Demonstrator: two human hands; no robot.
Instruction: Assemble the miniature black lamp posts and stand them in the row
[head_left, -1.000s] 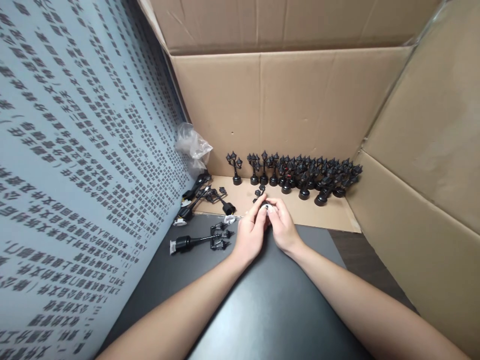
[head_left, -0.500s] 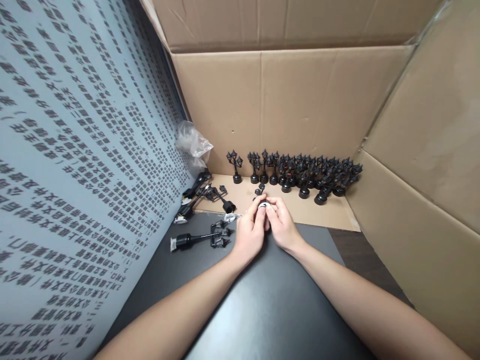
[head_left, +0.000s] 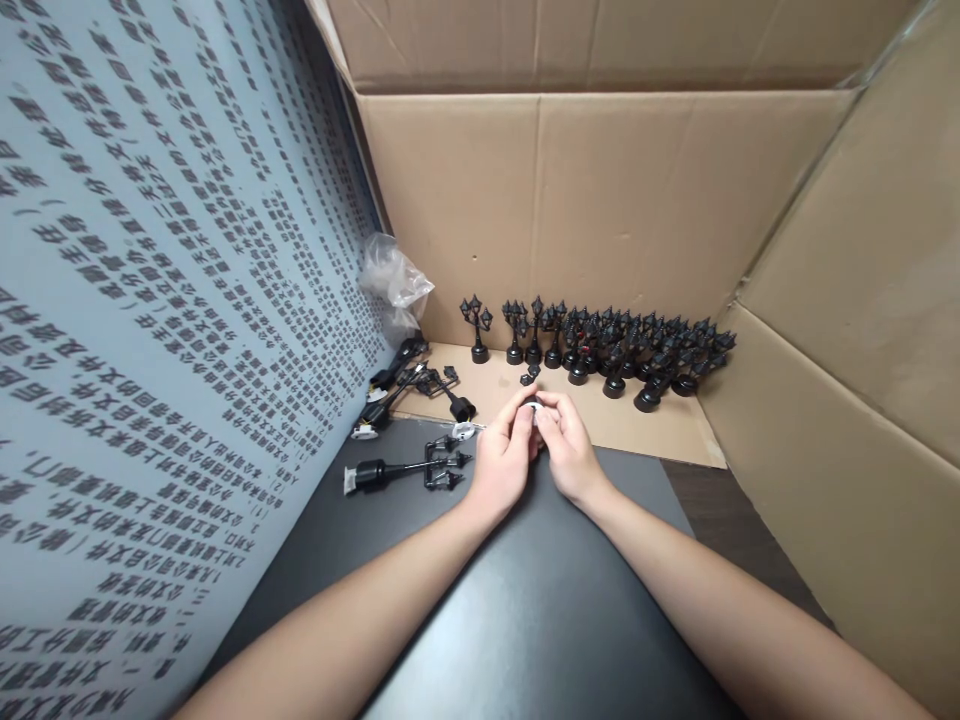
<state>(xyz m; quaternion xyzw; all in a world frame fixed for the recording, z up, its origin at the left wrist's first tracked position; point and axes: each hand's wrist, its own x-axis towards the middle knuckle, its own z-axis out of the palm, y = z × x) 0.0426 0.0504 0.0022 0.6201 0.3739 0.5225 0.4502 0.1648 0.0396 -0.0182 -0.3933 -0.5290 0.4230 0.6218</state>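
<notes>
My left hand [head_left: 501, 462] and my right hand [head_left: 568, 450] meet over the far edge of a black mat [head_left: 525, 600]. Between their fingertips they pinch a small black toy lamp post [head_left: 532, 403] with a white base; its lantern top sticks out beyond the fingers and the rest is hidden. Just left of my left hand another black lamp post [head_left: 405, 469] lies flat on the mat. A small white round base piece [head_left: 463, 432] lies close by.
A row of standing black lamp posts [head_left: 607, 350] lines the cardboard back wall [head_left: 562, 200]. Several loose ones [head_left: 412, 385] lie at the left by a clear plastic bag [head_left: 394, 280]. A grey printed sheet [head_left: 150, 300] leans at the left. A cardboard wall [head_left: 847, 350] stands at the right.
The view has shifted slightly. Both hands stay joined on the small lamp post, with the fingers working a little around its base.
</notes>
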